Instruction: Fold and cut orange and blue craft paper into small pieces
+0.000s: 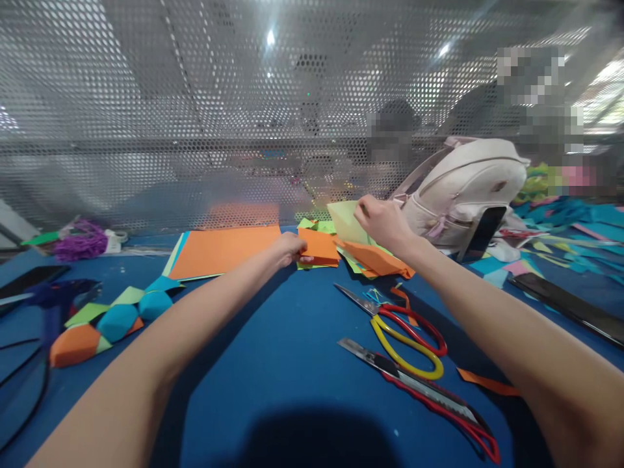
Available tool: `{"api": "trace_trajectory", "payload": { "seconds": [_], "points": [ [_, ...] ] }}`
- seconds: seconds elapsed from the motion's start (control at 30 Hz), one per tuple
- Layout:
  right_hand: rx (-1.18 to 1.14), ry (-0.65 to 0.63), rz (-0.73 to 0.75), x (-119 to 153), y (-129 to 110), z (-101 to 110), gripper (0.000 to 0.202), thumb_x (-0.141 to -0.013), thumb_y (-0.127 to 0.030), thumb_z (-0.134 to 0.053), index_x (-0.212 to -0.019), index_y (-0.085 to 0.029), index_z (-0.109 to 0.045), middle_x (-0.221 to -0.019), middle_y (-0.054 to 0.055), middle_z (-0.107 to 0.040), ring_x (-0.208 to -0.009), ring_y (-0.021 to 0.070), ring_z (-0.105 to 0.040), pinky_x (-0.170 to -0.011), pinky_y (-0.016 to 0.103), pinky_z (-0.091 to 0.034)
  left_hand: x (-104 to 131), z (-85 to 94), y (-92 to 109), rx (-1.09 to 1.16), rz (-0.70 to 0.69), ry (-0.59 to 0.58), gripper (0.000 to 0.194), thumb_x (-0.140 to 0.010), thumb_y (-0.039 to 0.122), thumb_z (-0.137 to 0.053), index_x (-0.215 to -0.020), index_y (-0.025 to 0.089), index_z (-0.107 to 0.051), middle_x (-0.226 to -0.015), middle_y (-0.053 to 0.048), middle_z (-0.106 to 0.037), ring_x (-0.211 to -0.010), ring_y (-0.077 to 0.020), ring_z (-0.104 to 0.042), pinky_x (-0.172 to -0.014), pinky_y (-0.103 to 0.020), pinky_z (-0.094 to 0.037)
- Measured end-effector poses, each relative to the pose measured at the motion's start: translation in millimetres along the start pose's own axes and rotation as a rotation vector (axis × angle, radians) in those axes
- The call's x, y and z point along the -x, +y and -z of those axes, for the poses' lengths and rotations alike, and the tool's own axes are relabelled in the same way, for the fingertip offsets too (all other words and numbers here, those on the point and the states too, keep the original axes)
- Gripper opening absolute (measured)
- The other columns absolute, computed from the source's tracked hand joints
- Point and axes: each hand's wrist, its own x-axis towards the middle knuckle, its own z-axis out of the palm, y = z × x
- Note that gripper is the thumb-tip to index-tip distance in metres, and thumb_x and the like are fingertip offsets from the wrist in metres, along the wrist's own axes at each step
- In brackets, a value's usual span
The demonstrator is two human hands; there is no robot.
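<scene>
At the back of the blue table, my left hand [291, 248] is closed on the left edge of a small stack of orange paper pieces [322, 248], with green paper showing beneath and behind it. To its right, my right hand [383, 220] is raised, its fingers pinched at the edge of a pale green sheet of paper [345, 221] that stands tilted. Below that sheet lie folded orange paper scraps [375, 259]. Scissors [404, 335] with red and yellow handles and a red box cutter [424, 393] with its blade out lie in front of my right arm.
Large orange sheets [219, 252] lie at the back left. Folded paper shapes [117, 318] and a blue glue gun [51, 305] are on the left. A white backpack [468, 188] stands back right, near a dark phone [570, 305]. Perforated metal panel [195, 117] closes the back.
</scene>
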Motion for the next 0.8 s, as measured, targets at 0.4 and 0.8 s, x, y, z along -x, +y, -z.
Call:
{"api": "trace_trajectory", "payload": {
  "seconds": [0.4,0.8],
  "points": [
    [0.028,-0.119,0.062,2,-18,-3,0.029,-0.094,-0.018,-0.036,-0.099,-0.013,-0.064,-0.096,0.018,-0.074,-0.086,0.0300,-0.069,-0.068,0.034,-0.040,-3,6.7,7,-0.063,0.042,0.036,0.038,-0.094,0.035,-0.063,-0.126,0.015,-0.058,-0.126,-0.011,-0.060,-0.108,-0.0240,-0.063,-0.090,-0.044,-0.055],
    [-0.063,-0.238,0.172,0,-45,-6,0.032,-0.096,-0.019,-0.036,-0.103,-0.010,-0.066,-0.097,0.021,-0.073,-0.089,0.0324,-0.069,-0.071,0.035,-0.042,15,14.0,8,-0.061,0.055,-0.034,0.037,-0.095,0.035,-0.062,-0.126,0.016,-0.057,-0.126,-0.011,-0.060,-0.107,-0.0237,-0.063,-0.090,-0.045,-0.055]
  ]
}}
